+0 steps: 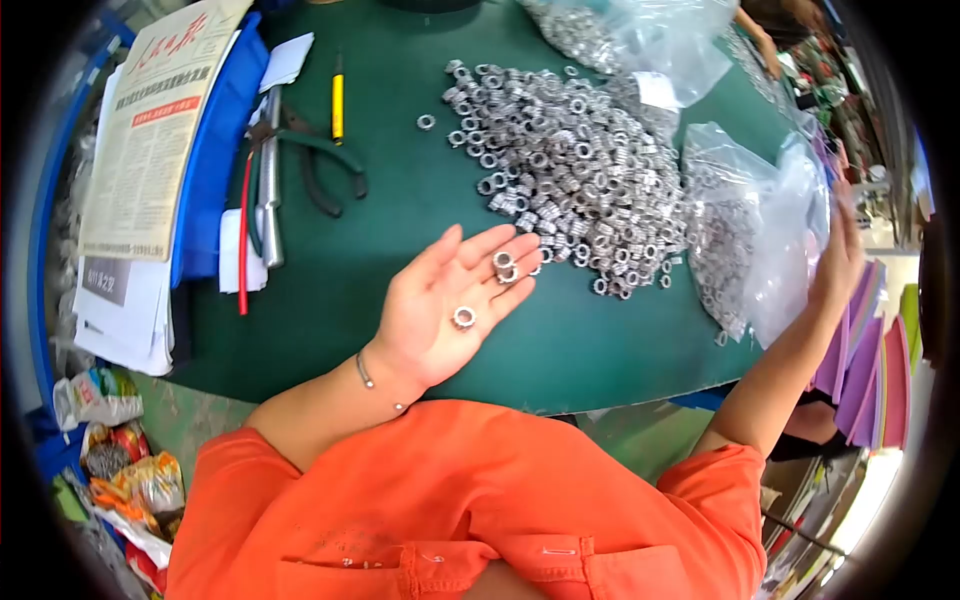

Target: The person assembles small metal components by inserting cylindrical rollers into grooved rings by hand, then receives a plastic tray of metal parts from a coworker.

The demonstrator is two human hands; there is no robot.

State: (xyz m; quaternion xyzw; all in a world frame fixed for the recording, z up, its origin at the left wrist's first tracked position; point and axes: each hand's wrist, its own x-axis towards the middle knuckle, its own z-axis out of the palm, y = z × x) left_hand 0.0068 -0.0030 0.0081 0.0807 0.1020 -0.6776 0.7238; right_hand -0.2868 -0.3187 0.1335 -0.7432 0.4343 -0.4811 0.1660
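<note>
My left hand point(445, 305) is palm up over the green table, its fingers stretched out flat. A notched metal ring point(464, 318) rests on the palm, and a couple more metal rings point(505, 265) lie on the fingers. Just beyond the fingertips spreads a large heap of similar metal rings point(590, 170). At the far right, my right hand point(843, 255) is seen edge-on with its fingers extended. It is beside a clear plastic bag point(785, 230) that contains small metal pieces; whether it touches the bag, I cannot tell.
Pliers point(320, 150), a yellow-handled tool point(338, 105), a red stick point(245, 240) and a metal rod point(268, 190) lie left. A newspaper point(155, 130) leans against a blue bin point(215, 150). Another plastic bag point(680, 40) is at the back, near another person's hand point(768, 55).
</note>
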